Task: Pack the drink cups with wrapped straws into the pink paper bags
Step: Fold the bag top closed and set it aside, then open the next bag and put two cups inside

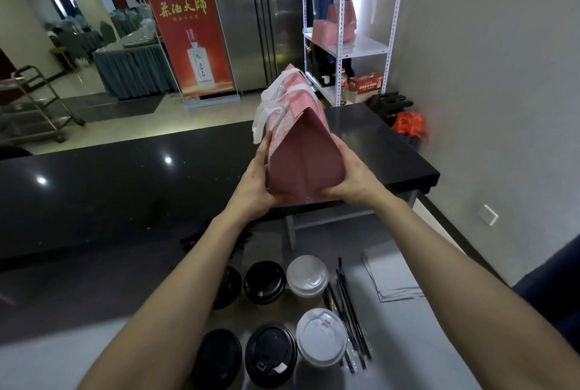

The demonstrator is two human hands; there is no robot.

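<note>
Both hands, left hand (255, 179) and right hand (354, 177), gripped our folded-top pink paper bag (301, 151) above the dark counter's (125, 188) near edge; it apparently needed setting down next.

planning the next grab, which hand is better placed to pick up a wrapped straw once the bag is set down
Right, probably. The wrapped straws lie right of the cups, under the right forearm; the right hand and left hand both grip the pink paper bag now.
</note>
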